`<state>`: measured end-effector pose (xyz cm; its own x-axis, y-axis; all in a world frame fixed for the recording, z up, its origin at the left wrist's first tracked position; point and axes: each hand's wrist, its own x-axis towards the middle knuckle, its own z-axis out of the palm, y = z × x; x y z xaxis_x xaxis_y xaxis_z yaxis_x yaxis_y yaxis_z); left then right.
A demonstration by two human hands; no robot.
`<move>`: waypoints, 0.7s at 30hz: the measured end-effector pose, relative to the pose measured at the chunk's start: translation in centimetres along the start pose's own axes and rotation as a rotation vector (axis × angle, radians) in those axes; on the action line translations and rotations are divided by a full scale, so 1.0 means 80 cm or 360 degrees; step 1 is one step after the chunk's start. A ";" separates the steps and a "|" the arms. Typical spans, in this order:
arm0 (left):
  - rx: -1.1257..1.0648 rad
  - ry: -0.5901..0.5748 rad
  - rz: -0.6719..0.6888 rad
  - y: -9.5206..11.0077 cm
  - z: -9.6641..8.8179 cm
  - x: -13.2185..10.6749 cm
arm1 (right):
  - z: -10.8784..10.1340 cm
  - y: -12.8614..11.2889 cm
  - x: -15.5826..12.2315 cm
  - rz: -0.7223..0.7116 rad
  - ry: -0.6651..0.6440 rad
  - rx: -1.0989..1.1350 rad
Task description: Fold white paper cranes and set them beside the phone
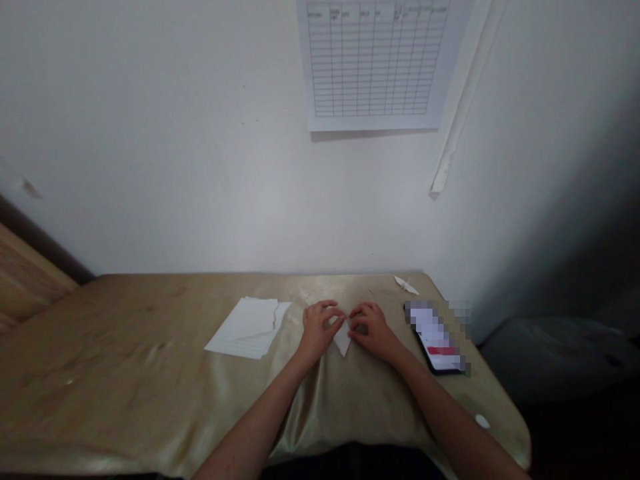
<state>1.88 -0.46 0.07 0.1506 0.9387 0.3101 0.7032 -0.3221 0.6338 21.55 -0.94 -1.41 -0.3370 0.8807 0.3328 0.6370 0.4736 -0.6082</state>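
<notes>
A small folded piece of white paper (343,341) lies on the table (125,360), its pointed tip toward me. My left hand (320,328) presses on its left side with fingers curled onto the paper. My right hand (370,327) pinches its right edge with bent fingers. Both hands meet over the paper, hiding most of it.
A stack of white lined sheets (250,327) lies left of my hands. A phone (437,337) with a lit screen lies to the right. A small folded paper figure (406,284) sits at the far right corner. A gridded chart (375,60) hangs on the wall.
</notes>
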 end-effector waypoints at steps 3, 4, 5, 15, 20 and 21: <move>0.0012 -0.0052 0.0034 -0.003 0.000 0.000 | 0.001 0.002 0.000 0.0004 0.0005 -0.0003; 0.0020 -0.0066 0.0039 -0.004 0.000 0.000 | 0.001 0.002 0.000 0.0007 0.0010 -0.0001; 0.0027 -0.0073 0.0038 -0.005 0.001 0.000 | 0.001 0.002 0.000 0.0011 0.0015 0.0002; 0.0023 -0.0106 -0.0015 -0.004 0.001 0.001 | 0.001 0.002 0.001 -0.0034 0.0077 0.0039; 0.0028 -0.0143 -0.0017 -0.002 0.001 0.000 | 0.002 0.002 0.001 -0.0040 0.0077 0.0047; 0.0024 -0.0138 -0.0018 -0.003 0.001 0.000 | 0.002 0.002 0.001 -0.0040 0.0076 0.0046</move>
<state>1.79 -0.37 -0.13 0.2016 0.9495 0.2402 0.7153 -0.3103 0.6261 21.51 -0.78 -1.62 -0.3184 0.8676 0.3819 0.6082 0.4960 -0.6198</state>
